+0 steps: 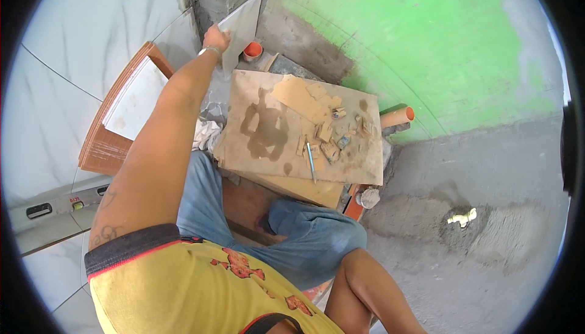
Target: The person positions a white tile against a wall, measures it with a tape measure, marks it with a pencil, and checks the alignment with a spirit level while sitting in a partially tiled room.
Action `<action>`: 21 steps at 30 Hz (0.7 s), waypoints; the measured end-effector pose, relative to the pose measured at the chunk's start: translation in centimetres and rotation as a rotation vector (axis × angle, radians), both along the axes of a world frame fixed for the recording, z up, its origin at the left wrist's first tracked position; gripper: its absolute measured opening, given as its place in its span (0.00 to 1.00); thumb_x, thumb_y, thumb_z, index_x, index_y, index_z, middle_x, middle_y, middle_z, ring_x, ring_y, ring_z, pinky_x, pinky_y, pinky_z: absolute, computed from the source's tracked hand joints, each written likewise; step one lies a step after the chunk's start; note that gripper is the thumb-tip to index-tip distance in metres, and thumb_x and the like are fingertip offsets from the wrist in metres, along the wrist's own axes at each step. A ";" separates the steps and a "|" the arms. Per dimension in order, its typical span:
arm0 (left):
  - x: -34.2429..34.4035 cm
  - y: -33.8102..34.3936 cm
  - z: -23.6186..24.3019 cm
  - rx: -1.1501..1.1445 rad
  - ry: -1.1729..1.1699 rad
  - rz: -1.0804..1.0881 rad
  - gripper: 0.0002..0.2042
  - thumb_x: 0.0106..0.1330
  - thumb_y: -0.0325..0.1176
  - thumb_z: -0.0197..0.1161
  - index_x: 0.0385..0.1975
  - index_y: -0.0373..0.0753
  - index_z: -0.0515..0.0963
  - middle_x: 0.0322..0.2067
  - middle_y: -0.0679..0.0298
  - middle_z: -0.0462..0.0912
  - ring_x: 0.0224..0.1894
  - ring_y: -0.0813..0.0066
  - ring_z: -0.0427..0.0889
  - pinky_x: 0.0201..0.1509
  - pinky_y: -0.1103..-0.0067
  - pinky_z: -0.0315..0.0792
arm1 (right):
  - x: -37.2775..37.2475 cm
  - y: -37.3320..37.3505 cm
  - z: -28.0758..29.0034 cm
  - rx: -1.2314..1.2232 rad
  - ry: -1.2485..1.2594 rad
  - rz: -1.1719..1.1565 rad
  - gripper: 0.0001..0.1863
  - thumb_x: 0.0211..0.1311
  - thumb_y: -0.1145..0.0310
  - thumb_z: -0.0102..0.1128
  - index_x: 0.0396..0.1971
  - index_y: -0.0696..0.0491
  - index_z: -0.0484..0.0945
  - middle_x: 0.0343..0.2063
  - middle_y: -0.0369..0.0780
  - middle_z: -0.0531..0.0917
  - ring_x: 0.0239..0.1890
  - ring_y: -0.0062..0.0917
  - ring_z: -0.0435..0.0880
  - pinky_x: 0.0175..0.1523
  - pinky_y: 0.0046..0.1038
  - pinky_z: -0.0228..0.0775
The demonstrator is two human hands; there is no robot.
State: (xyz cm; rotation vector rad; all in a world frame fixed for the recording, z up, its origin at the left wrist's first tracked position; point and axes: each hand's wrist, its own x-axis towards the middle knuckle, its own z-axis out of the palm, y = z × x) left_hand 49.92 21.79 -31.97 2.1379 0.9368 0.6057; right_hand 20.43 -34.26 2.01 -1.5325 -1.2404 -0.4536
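Across the upper right, we face a part-green wall. Mid-frame sits our stained worktop, strewn with tan scraps. Upper left of centre, the pale tile leans at a slant, its left edge gripped by our left hand; our right hand is out of view, its state unknown. Centre frame lies a blue pen.

Held tile — pale grey, probably
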 end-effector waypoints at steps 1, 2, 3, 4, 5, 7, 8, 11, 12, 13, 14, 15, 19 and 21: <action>0.2 0.6 0.7 0.020 0.110 0.009 0.21 0.60 0.41 0.66 0.49 0.34 0.79 0.49 0.44 0.82 0.55 0.47 0.80 0.59 0.62 0.74 | -0.1 -0.1 0.2 0.018 -0.014 0.003 0.12 0.61 0.62 0.65 0.40 0.51 0.77 0.37 0.38 0.81 0.41 0.32 0.80 0.40 0.31 0.73; 0.4 1.2 1.4 0.041 0.219 0.020 0.22 0.58 0.41 0.67 0.47 0.32 0.80 0.50 0.43 0.82 0.55 0.48 0.80 0.60 0.63 0.74 | -0.2 -0.1 0.4 0.032 -0.028 0.004 0.12 0.61 0.62 0.65 0.40 0.51 0.77 0.38 0.38 0.81 0.41 0.32 0.80 0.40 0.31 0.73; 0.6 1.6 2.1 0.051 0.212 0.017 0.22 0.58 0.41 0.67 0.47 0.32 0.80 0.50 0.43 0.82 0.55 0.48 0.80 0.60 0.63 0.74 | -0.3 -0.2 0.5 0.051 -0.041 0.008 0.12 0.61 0.62 0.65 0.41 0.51 0.77 0.38 0.38 0.81 0.41 0.32 0.80 0.40 0.31 0.73; 0.7 1.9 2.8 0.027 0.282 -0.009 0.22 0.56 0.41 0.68 0.46 0.31 0.81 0.50 0.43 0.81 0.56 0.48 0.80 0.60 0.64 0.74 | -0.4 -0.3 0.6 0.069 -0.052 0.010 0.13 0.61 0.62 0.65 0.41 0.51 0.77 0.38 0.38 0.81 0.42 0.31 0.80 0.40 0.30 0.73; 1.0 2.2 3.5 0.003 0.353 -0.033 0.23 0.54 0.41 0.69 0.46 0.30 0.82 0.51 0.42 0.81 0.56 0.49 0.80 0.61 0.65 0.74 | -0.4 -0.4 0.7 0.088 -0.070 0.008 0.13 0.61 0.62 0.65 0.41 0.51 0.77 0.38 0.38 0.81 0.42 0.31 0.80 0.40 0.30 0.73; 1.4 1.5 4.1 0.015 0.353 -0.052 0.23 0.54 0.40 0.68 0.46 0.30 0.82 0.51 0.42 0.81 0.56 0.49 0.80 0.61 0.65 0.74 | -0.9 -0.7 1.1 0.116 -0.099 0.005 0.13 0.61 0.62 0.65 0.41 0.51 0.77 0.38 0.38 0.81 0.42 0.31 0.80 0.40 0.30 0.73; 1.8 1.2 4.4 0.019 0.357 -0.066 0.23 0.53 0.40 0.68 0.46 0.31 0.82 0.52 0.42 0.80 0.56 0.49 0.80 0.61 0.65 0.74 | -1.1 -0.9 1.5 0.130 -0.113 0.004 0.13 0.60 0.62 0.65 0.41 0.51 0.77 0.38 0.38 0.81 0.42 0.31 0.80 0.40 0.30 0.73; 2.8 1.7 4.9 0.101 0.459 -0.124 0.22 0.55 0.39 0.66 0.46 0.30 0.82 0.53 0.42 0.80 0.57 0.49 0.80 0.62 0.65 0.73 | -1.4 -1.3 2.1 0.176 -0.144 0.001 0.13 0.60 0.62 0.66 0.41 0.51 0.77 0.39 0.37 0.81 0.43 0.31 0.80 0.40 0.29 0.73; 2.9 2.4 4.9 0.106 0.463 -0.125 0.22 0.55 0.39 0.66 0.46 0.30 0.82 0.53 0.42 0.80 0.57 0.49 0.80 0.62 0.65 0.73 | -1.5 -1.3 2.3 0.194 -0.156 0.003 0.13 0.60 0.62 0.66 0.42 0.51 0.77 0.39 0.37 0.81 0.43 0.30 0.80 0.40 0.29 0.73; 2.9 3.3 4.9 0.142 0.486 -0.143 0.22 0.56 0.38 0.65 0.48 0.31 0.81 0.54 0.42 0.80 0.57 0.49 0.79 0.62 0.66 0.73 | -1.6 -1.4 2.5 0.211 -0.164 0.011 0.14 0.60 0.62 0.66 0.42 0.51 0.77 0.39 0.37 0.81 0.43 0.30 0.79 0.40 0.29 0.73; 2.8 4.0 4.9 0.179 0.508 -0.159 0.22 0.56 0.37 0.64 0.49 0.31 0.81 0.54 0.43 0.79 0.58 0.49 0.79 0.62 0.66 0.73 | -1.7 -1.4 2.8 0.227 -0.173 0.015 0.14 0.60 0.62 0.66 0.42 0.51 0.77 0.39 0.37 0.81 0.43 0.30 0.79 0.40 0.29 0.73; 3.1 3.4 4.8 0.185 0.514 -0.172 0.22 0.56 0.37 0.64 0.49 0.31 0.81 0.54 0.43 0.79 0.58 0.49 0.79 0.62 0.66 0.73 | -1.8 -1.5 2.9 0.235 -0.184 0.005 0.14 0.60 0.62 0.66 0.42 0.51 0.77 0.39 0.37 0.81 0.43 0.30 0.79 0.40 0.29 0.73; 3.9 1.8 4.8 0.068 0.493 -0.147 0.22 0.59 0.34 0.61 0.52 0.31 0.79 0.55 0.44 0.79 0.60 0.50 0.78 0.63 0.66 0.73 | -2.2 -1.7 3.7 0.264 -0.226 -0.017 0.14 0.60 0.61 0.67 0.42 0.51 0.77 0.39 0.37 0.82 0.44 0.30 0.79 0.40 0.28 0.73; 4.0 2.1 4.7 -0.013 0.462 -0.106 0.21 0.60 0.34 0.61 0.53 0.31 0.79 0.56 0.44 0.79 0.60 0.51 0.78 0.63 0.67 0.73 | -2.3 -1.5 3.8 0.275 -0.244 -0.014 0.15 0.60 0.61 0.67 0.43 0.50 0.77 0.40 0.37 0.82 0.44 0.29 0.79 0.40 0.28 0.72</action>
